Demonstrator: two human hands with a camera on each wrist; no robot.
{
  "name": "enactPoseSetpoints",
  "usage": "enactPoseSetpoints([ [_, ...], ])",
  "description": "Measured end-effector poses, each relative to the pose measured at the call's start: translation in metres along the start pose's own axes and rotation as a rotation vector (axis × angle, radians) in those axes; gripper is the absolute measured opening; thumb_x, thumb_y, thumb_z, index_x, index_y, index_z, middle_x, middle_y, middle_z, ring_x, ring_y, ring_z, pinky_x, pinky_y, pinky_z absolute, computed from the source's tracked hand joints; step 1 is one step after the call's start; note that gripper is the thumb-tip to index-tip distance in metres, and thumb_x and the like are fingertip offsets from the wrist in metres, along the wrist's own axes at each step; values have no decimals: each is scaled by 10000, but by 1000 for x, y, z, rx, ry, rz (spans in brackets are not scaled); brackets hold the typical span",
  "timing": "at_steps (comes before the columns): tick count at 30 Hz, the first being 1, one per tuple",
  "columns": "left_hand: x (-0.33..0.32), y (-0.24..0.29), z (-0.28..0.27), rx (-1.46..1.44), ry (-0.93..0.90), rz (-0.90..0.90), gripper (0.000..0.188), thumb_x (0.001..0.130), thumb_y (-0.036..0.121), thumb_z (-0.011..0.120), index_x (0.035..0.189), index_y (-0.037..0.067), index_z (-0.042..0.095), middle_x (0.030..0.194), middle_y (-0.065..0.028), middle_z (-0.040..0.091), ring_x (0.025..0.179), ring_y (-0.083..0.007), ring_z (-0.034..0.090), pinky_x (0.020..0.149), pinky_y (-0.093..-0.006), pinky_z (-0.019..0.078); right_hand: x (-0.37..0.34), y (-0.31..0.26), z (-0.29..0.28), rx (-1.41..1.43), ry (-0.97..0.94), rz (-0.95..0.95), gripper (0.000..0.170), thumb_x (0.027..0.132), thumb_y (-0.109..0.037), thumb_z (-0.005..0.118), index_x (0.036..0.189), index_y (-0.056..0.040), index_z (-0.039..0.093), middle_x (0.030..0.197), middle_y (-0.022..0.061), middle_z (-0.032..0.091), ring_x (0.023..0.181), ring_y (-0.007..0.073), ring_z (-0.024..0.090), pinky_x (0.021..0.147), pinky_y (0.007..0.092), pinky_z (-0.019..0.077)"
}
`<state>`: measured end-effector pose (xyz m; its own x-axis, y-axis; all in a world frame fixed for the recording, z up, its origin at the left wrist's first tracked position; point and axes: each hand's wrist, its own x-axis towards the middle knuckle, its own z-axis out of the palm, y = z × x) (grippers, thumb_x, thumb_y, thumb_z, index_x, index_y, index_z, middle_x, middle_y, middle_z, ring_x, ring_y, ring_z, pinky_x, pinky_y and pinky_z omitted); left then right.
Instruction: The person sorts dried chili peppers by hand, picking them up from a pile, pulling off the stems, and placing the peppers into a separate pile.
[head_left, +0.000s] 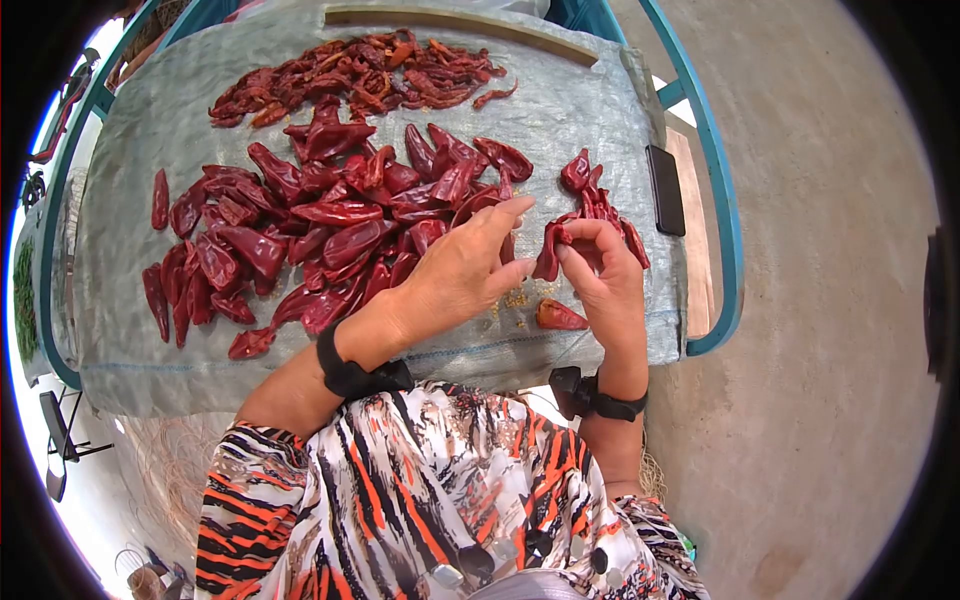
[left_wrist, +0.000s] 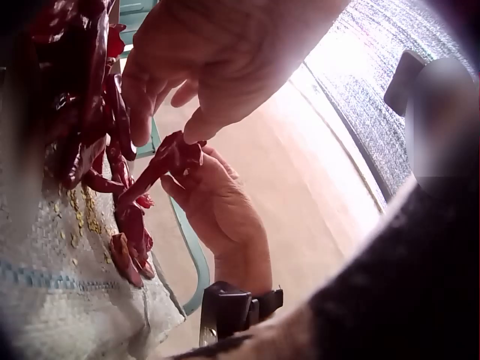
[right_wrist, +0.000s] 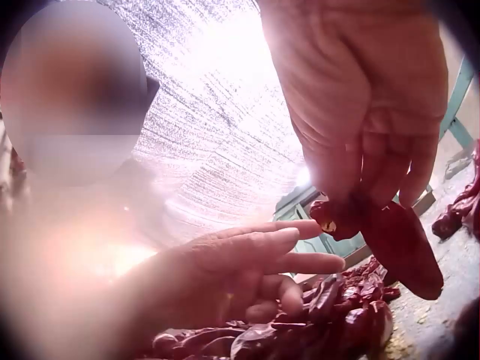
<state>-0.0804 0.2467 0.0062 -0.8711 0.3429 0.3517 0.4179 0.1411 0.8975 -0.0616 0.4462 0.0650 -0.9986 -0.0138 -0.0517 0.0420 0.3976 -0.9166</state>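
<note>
Between thumb and fingertips the right hand (head_left: 606, 272) (right_wrist: 367, 97) pinches a dark red dried pepper (head_left: 549, 250) (left_wrist: 161, 166) (right_wrist: 403, 251), which hangs down from the fingers. Just beside it the left hand (head_left: 458, 262) (left_wrist: 217, 56) (right_wrist: 244, 270) reaches out with fingers extended and apart, holding nothing. Under and beyond the left hand lies a large heap of whole red peppers (head_left: 345, 215). A smaller pile of peppers (head_left: 597, 203) (left_wrist: 133, 232) is just past the right hand. One orange-red pepper (head_left: 560, 315) lies alone near the front edge.
At the back of the woven sheet (head_left: 130, 350) is a heap of shrivelled, torn-looking pepper pieces (head_left: 350, 75), with a wooden strip (head_left: 460, 32) behind. A dark phone (head_left: 665, 190) lies at the right edge, inside a teal frame (head_left: 725, 220). Yellow seeds (head_left: 515, 300) are scattered near the hands.
</note>
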Motion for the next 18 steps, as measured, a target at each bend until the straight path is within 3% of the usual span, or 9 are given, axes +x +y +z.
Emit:
enactPoseSetpoints([
  [1, 0, 1, 2, -30, 25, 1, 514, 994, 79, 654, 1467, 21, 463, 1026, -84, 671, 775, -135, 622, 719, -312, 542, -1, -2, 1, 128, -25, 23, 168, 976, -51, 695, 1141, -29, 670, 1009, 0, 696, 880, 63, 645, 816, 235, 518],
  [4, 2, 12, -9, -346, -213, -273, 546, 994, 73, 663, 1482, 0, 431, 981, -71, 668, 741, -113, 613, 697, -283, 533, -1, 2, 5, 292, -103, 4, 159, 1011, -56, 665, 1166, -22, 656, 1051, -9, 702, 931, 56, 640, 828, 232, 516],
  [7, 5, 17, -19, -365, -263, -392, 514, 991, 73, 662, 1447, -24, 447, 928, -47, 652, 720, -87, 597, 681, -260, 522, -1, 0, 6, 348, -80, 10, 151, 1018, -62, 656, 1164, -23, 654, 1054, -9, 699, 924, 59, 639, 825, 230, 514],
  [11, 4, 11, -19, -262, -171, -418, 462, 985, 62, 649, 1399, -36, 467, 915, -35, 625, 729, -69, 596, 666, -247, 516, 2, -1, 0, 425, 12, 56, 141, 1020, -65, 650, 1153, -20, 649, 1057, -12, 697, 903, 67, 639, 809, 239, 517],
  [13, 3, 8, -15, -200, -46, -389, 450, 977, 51, 648, 1382, -35, 473, 910, -29, 614, 725, -65, 596, 661, -247, 514, 7, 3, 2, 257, 105, 46, 156, 992, -41, 651, 1147, -24, 653, 1039, 20, 704, 889, 67, 640, 779, 259, 525],
  [15, 2, 6, -17, -232, -43, -394, 498, 973, 49, 653, 1426, -24, 459, 920, -29, 611, 720, -66, 599, 659, -248, 515, 13, 12, 1, -39, 141, 42, 189, 968, -19, 651, 1157, -24, 657, 1024, 41, 710, 873, 81, 647, 765, 273, 531],
  [16, 2, 7, -18, -249, -49, -390, 511, 975, 51, 652, 1440, -21, 453, 921, -29, 612, 721, -67, 601, 660, -249, 516, 14, 19, 3, -250, 129, -55, 255, 931, -2, 653, 1185, -29, 662, 1020, 66, 714, 853, 115, 657, 748, 284, 532],
  [18, 2, 7, -20, -251, -63, -382, 536, 978, 50, 648, 1469, -10, 442, 923, -31, 614, 722, -72, 606, 664, -251, 520, 13, 23, 6, -293, 75, -99, 293, 923, -11, 666, 1216, -25, 660, 1043, 65, 721, 858, 141, 665, 764, 306, 547],
])
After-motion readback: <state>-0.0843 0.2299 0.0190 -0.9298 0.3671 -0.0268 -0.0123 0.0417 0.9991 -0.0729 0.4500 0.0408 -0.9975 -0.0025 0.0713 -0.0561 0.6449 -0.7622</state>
